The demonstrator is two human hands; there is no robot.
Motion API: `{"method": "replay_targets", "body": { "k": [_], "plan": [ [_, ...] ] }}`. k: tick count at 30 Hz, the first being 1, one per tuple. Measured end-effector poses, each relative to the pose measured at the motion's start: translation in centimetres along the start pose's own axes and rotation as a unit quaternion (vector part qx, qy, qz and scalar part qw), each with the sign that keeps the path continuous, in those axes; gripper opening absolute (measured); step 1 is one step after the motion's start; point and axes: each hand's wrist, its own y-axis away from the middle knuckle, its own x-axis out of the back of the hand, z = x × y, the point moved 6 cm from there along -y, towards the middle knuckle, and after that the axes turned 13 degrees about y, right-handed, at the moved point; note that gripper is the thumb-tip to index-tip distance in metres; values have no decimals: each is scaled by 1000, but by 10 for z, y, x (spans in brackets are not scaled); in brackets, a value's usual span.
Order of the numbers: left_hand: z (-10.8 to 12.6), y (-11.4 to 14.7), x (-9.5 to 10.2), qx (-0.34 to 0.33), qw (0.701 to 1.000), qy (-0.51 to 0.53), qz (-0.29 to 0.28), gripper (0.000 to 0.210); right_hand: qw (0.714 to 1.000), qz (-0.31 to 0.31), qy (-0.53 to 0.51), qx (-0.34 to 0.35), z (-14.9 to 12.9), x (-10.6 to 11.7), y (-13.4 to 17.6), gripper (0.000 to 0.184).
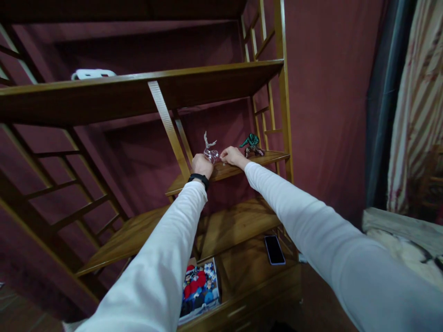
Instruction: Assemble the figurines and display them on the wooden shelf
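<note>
A clear deer figurine with pale antlers stands on the middle wooden shelf. My left hand, with a black band at the wrist, is closed against the figurine's left side, its fingertips mostly hidden behind the hand. From the right, my right hand reaches in with thumb and fingers pinched together beside the figurine. A small pale bit shows at those fingertips, too small to name. Just right of that hand stands a dark figurine with a green top.
A higher shelf overhangs both hands, and a slanted wooden post rises left of them. Below are a box of small colourful items and a phone. A white object lies on the upper shelf.
</note>
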Motion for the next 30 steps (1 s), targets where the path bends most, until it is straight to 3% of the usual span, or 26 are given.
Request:
{"method": "replay_targets", "body": {
  "k": [11, 30],
  "plan": [
    [-4, -1, 0, 43, 999, -1, -5, 18, 997, -28, 68, -29, -2, 5, 9, 16],
    [-2, 2, -1, 90, 994, -49, -34, 40, 994, -40, 94, -31, -1, 7, 14, 17]
  ]
}}
